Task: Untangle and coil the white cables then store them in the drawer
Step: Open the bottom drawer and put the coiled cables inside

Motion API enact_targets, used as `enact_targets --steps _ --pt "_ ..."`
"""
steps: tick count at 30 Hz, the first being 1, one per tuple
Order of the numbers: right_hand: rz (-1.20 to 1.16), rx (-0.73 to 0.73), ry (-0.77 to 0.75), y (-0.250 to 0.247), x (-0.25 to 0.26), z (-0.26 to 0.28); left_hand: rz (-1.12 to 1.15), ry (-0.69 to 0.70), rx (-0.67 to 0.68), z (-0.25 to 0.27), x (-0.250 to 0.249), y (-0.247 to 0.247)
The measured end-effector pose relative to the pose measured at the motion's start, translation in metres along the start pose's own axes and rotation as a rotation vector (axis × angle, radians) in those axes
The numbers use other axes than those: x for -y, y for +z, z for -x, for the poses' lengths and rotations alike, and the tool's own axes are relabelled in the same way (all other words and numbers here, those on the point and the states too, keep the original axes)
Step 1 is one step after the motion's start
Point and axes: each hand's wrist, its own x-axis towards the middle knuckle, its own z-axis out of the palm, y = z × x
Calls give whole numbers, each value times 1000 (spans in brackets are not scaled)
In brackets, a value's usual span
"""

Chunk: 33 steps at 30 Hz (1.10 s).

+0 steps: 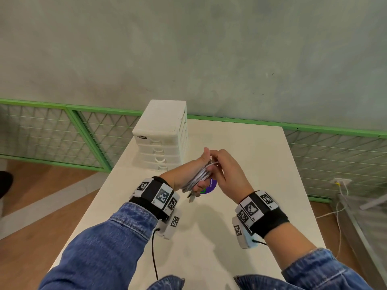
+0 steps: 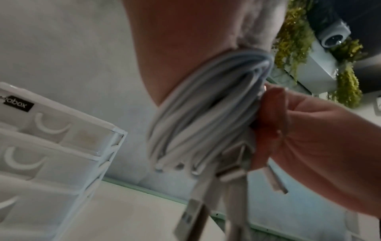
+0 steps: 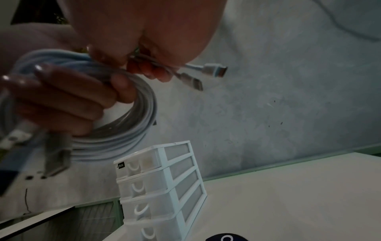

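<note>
- the left hand [image 1: 189,173] has its fingers curled round the coil of white cables [image 1: 199,176], gripping the bundle through its middle, above the table [image 1: 240,206] and in front of the drawer unit [image 1: 161,139].
- the right hand [image 1: 226,172] pinches two loose plug ends [image 3: 198,76] between thumb and fingertips, at the top of the coil; the right wrist view shows both plugs sticking out past the fingers.
- the step in hand looks like finishing the coil: the loops are gathered, and what remains loose is the short tails.
- to do it well, i would keep the left grip firm on all loops at once, since a slack finger could let the inner turns spring open.
- the right hand's tails are best wrapped or tucked round the bundle's waist, snug but not sharply bent at the plug necks.
- more plugs [image 2: 189,215] hang below the coil in the left wrist view; these want gathering too, or they may catch on a drawer edge.
- all drawers in the unit appear closed, so one hand must come free to pull a crescent handle [image 3: 137,187]; better the right, once the tails are secured.
- a purple sticker [image 1: 209,188] lies on the table beneath the hands.
</note>
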Motion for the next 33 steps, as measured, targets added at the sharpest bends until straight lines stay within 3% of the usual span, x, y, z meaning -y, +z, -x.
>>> enact_targets --steps 8,13,19,23,33 --pt "-169 -25 20 -4 -3 4 -46 28 55 10 -6 5" --pt "-508 75 204 -8 8 3 65 35 129 10 -8 9" --pt "-631 27 345 -9 8 1 144 48 141 6 -4 8" --pt "-592 -25 398 -4 9 3 167 65 53 7 -1 7" --pt "-574 -181 523 -2 17 4 69 111 -398 5 9 22"
